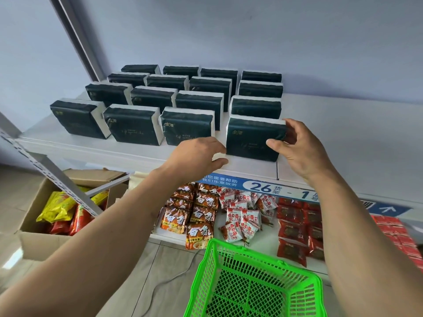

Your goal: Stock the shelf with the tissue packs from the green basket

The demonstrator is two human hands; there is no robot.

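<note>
Tissue pack (254, 139) is standing at the shelf (343, 133) front edge, ending the rightmost row; I am pinching its right side with my right hand (299, 147), left hand (196, 156) hovering loosely curled beside it. Next: release, then reach toward the green basket (251, 284).

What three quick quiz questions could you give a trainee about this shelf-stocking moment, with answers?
1. True or false: the green basket still shows tissue packs inside.
2. Which hand grips the front tissue pack of the rightmost column?
A. left hand
B. right hand
C. neither
3. How many columns of packs stand on the top shelf?

Key:
1. False; only its mesh shows.
2. B; thumb on the front, fingers round the right edge. The left hand is open beside the pack.
3. Four.
</note>
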